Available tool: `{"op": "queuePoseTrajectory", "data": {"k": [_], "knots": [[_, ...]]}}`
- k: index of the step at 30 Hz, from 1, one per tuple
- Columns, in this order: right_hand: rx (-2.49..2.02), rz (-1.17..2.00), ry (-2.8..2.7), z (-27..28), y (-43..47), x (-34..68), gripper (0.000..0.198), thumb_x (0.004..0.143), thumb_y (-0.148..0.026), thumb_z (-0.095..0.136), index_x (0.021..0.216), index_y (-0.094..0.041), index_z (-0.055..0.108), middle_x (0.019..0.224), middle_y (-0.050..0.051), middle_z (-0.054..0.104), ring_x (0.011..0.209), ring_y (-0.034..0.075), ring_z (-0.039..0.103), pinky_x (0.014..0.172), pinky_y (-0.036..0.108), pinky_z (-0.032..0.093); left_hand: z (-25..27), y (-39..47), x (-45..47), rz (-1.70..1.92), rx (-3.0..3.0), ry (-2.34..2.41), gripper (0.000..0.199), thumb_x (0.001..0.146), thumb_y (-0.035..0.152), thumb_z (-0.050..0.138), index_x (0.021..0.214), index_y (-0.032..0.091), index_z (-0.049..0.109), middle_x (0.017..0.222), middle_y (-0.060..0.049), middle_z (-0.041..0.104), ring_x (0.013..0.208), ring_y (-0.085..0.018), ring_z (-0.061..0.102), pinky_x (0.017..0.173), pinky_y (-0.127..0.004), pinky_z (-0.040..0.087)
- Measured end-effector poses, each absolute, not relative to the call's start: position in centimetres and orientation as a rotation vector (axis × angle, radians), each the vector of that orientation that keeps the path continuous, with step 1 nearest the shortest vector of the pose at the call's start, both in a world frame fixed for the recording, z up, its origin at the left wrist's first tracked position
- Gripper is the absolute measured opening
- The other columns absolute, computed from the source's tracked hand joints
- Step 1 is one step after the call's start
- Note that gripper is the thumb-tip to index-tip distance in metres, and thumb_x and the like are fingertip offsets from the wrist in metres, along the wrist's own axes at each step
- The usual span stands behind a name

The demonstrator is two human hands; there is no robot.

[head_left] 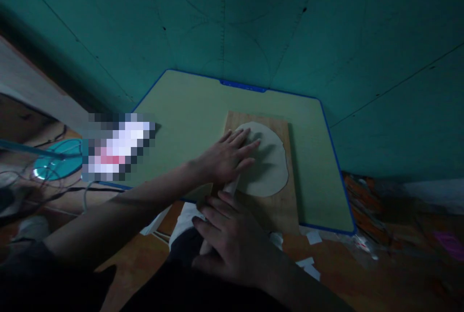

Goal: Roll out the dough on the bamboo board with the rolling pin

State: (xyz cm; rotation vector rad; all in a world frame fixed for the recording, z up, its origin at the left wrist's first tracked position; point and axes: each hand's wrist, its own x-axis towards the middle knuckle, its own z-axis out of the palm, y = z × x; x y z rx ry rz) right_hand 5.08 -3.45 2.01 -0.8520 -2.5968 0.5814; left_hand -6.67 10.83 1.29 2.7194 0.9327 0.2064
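A thin, roughly round sheet of dough (270, 167) lies on a wooden board (275, 213). My left hand (228, 157) rests over the dough's left side with fingers spread, its palm edge near the upper end of a pale rolling pin (231, 187). The pin slants from that palm down toward my body. Closer to me, my right hand (232, 242) has its fingers curled round the pin's lower part. How much of the pin lies under my left palm is hidden.
The board sits on a pale table (188, 109) with a blue rim. A pixelated bright item (123, 147) stands at its left corner. A turquoise round base (61, 159) and cables lie on the floor at left. Paper scraps (309, 268) are below the front edge. A green wall (224, 22) rises behind.
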Motion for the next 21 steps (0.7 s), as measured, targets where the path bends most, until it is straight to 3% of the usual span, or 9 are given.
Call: {"op": "queuePoseTrajectory", "data": {"k": [4, 6, 8, 9, 11, 16, 21], "knots": [[-0.967, 0.609, -2.605, 3.3, -5.7, 9.2, 0.05, 0.103, -0.046, 0.047, 0.141, -0.014, 0.054, 0.151, 0.009, 0.054, 0.148, 0.022, 0.037, 0.123, 0.042, 0.031, 2.4, 9.5, -5.5, 0.443, 2.558, 0.9, 0.051, 0.108, 0.04, 0.034, 0.153, 0.016, 0.039, 0.164, -0.018, 0.03, 0.154, -0.029, 0.023, 0.122, -0.049, 0.026], [-0.981, 0.571, -2.582, 3.7, -6.0, 10.2, 0.043, 0.105, -0.035, 0.045, 0.14, -0.014, 0.055, 0.148, 0.008, 0.057, 0.146, 0.02, 0.039, 0.123, 0.04, 0.031, 3.1, 7.5, -7.3, 0.7, 2.397, 0.98, 0.044, 0.106, 0.033, 0.036, 0.145, 0.013, 0.047, 0.152, -0.018, 0.048, 0.143, -0.026, 0.044, 0.113, -0.044, 0.042], [-0.961, 0.518, -2.559, 3.7, -5.4, 10.7, 0.038, 0.104, -0.026, 0.042, 0.138, -0.014, 0.057, 0.145, 0.008, 0.06, 0.144, 0.017, 0.043, 0.123, 0.038, 0.032, 3.5, 4.1, -9.6, 0.927, 2.223, 1.086, 0.031, 0.103, 0.025, 0.039, 0.124, 0.014, 0.059, 0.119, -0.013, 0.069, 0.109, -0.021, 0.067, 0.089, -0.035, 0.056], [-0.96, 0.487, -2.556, 3.5, -4.8, 10.9, 0.038, 0.104, -0.024, 0.041, 0.136, -0.014, 0.057, 0.145, 0.009, 0.06, 0.144, 0.017, 0.043, 0.123, 0.038, 0.033, 3.5, 2.1, -10.7, 0.984, 2.178, 1.135, 0.023, 0.101, 0.023, 0.041, 0.107, 0.017, 0.062, 0.094, -0.008, 0.071, 0.085, -0.018, 0.07, 0.072, -0.029, 0.056], [-1.008, 0.419, -2.577, 2.9, -2.9, 11.3, 0.04, 0.104, -0.022, 0.038, 0.138, -0.013, 0.056, 0.149, 0.012, 0.055, 0.147, 0.019, 0.038, 0.122, 0.042, 0.034, 3.2, -2.0, -12.2, 0.818, 2.105, 1.131, 0.018, 0.099, 0.023, 0.044, 0.096, 0.021, 0.061, 0.079, -0.002, 0.07, 0.067, -0.016, 0.067, 0.059, -0.027, 0.053], [-1.162, 0.314, -2.719, 1.8, 3.3, 9.7, 0.065, 0.101, -0.05, 0.047, 0.15, -0.008, 0.044, 0.161, 0.024, 0.034, 0.153, 0.036, 0.022, 0.122, 0.062, 0.024, 2.2, -7.6, -13.0, 0.673, 1.88, 1.179, 0.023, 0.099, 0.03, 0.046, 0.119, 0.029, 0.058, 0.089, 0.001, 0.077, 0.068, -0.016, 0.074, 0.057, -0.023, 0.057], [-1.27, 0.225, -2.693, 2.0, 8.3, 2.3, 0.061, 0.099, -0.049, 0.05, 0.148, -0.013, 0.05, 0.162, 0.021, 0.033, 0.153, 0.034, 0.022, 0.124, 0.058, 0.013, 1.8, -6.7, -15.0, 0.882, 1.837, 1.419, 0.027, 0.1, 0.038, 0.047, 0.125, 0.03, 0.056, 0.083, 0.004, 0.078, 0.061, -0.016, 0.074, 0.05, -0.019, 0.055]]}}
